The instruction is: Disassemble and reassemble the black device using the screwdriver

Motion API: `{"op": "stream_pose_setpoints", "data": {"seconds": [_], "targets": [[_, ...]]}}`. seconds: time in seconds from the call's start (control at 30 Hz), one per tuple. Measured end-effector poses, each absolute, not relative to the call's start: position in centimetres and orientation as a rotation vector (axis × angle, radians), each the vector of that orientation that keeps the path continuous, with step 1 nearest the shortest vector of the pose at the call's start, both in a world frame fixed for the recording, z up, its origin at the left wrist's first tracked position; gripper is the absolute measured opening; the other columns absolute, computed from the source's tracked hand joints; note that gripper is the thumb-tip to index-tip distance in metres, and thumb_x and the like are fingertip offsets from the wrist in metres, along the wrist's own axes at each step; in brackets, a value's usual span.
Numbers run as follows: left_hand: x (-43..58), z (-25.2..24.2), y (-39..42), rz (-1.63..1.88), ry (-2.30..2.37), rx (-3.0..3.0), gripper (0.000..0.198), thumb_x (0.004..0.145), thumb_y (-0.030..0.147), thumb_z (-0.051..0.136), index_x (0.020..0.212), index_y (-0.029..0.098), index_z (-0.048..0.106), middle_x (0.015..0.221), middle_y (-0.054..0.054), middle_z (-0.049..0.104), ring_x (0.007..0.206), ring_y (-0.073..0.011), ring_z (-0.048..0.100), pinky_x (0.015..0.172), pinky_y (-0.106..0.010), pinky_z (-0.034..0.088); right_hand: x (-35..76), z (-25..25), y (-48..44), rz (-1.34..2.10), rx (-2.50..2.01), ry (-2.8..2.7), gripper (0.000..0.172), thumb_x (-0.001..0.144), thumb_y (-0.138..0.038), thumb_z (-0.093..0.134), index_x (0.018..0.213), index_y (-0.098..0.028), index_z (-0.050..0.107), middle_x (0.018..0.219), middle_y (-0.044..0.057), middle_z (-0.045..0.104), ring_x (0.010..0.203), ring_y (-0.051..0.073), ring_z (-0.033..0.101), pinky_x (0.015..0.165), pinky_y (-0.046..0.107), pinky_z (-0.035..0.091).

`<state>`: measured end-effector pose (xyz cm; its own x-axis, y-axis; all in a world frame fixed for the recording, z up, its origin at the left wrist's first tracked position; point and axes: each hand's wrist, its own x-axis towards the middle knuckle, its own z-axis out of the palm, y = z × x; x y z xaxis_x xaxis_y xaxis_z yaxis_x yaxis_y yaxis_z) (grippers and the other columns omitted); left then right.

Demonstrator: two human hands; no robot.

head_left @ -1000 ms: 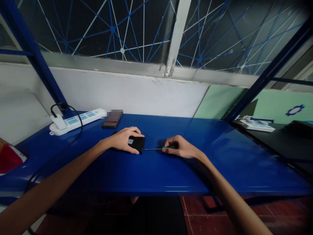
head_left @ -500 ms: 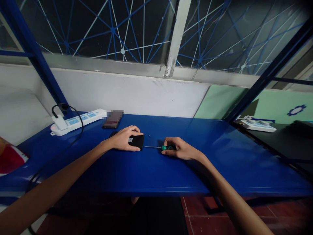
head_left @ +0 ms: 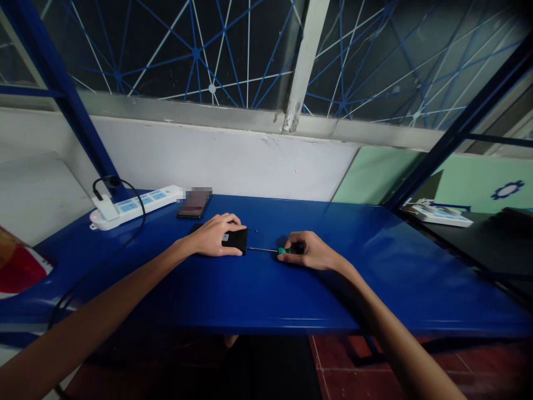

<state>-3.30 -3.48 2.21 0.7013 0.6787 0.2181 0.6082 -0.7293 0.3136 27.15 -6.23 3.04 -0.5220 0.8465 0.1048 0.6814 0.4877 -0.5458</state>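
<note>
A small black box-shaped device (head_left: 235, 239) lies on the blue table (head_left: 270, 289). My left hand (head_left: 214, 235) is closed over it from the left and holds it down. My right hand (head_left: 310, 251) grips a thin screwdriver (head_left: 270, 250) with a green and black handle. Its metal shaft lies nearly flat and points left, with the tip at the right edge of the device. A few tiny specks, perhaps screws (head_left: 255, 230), lie just behind the device.
A white power strip (head_left: 133, 205) with a plug and black cable (head_left: 120, 183) sits at the back left. A dark phone (head_left: 194, 204) lies beside it. A red object (head_left: 19, 266) shows at the left edge. A neighbouring dark table (head_left: 483, 239) carries another power strip (head_left: 441, 215).
The view shifted slightly. My left hand settled lower over the device, and the screwdriver shaft moved a little closer to the device's right edge. My right hand rotated slightly around the handle.
</note>
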Motion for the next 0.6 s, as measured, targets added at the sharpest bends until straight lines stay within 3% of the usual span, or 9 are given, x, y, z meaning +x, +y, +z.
{"op": "stream_pose_setpoints", "data": {"seconds": [0.23,0.43,0.6], "targets": [[-3.08,2.42,-3.74,0.426,1.059,2.731,0.068,0.077,0.063,0.06,0.132,0.023,0.054,0.125,-0.013,0.052,0.109,-0.0327,0.051,0.094,-0.049,0.036,26.6,3.02,-6.49,0.685,-1.242,-2.388,0.032,0.073,-0.044,0.072,0.079,-0.019,0.052,0.063,-0.005,0.05,0.055,0.009,0.039,0.052,0.024,0.026],[-3.04,2.41,-3.76,0.446,1.04,2.737,0.068,0.077,0.062,0.06,0.132,0.022,0.055,0.124,-0.013,0.052,0.109,-0.0325,0.051,0.094,-0.048,0.036,26.85,3.39,-6.59,0.739,-1.248,-2.382,0.039,0.09,-0.052,0.048,0.074,-0.018,0.06,0.059,-0.002,0.05,0.052,0.01,0.038,0.05,0.027,0.026],[-3.06,2.44,-3.88,0.426,1.047,2.781,0.068,0.079,0.061,0.058,0.133,0.02,0.054,0.124,-0.013,0.052,0.108,-0.0309,0.051,0.094,-0.048,0.037,27.42,3.15,-6.17,0.714,-1.25,-2.38,0.036,0.08,-0.054,0.062,0.08,-0.018,0.064,0.071,0.001,0.059,0.058,0.012,0.045,0.054,0.027,0.031]]}}
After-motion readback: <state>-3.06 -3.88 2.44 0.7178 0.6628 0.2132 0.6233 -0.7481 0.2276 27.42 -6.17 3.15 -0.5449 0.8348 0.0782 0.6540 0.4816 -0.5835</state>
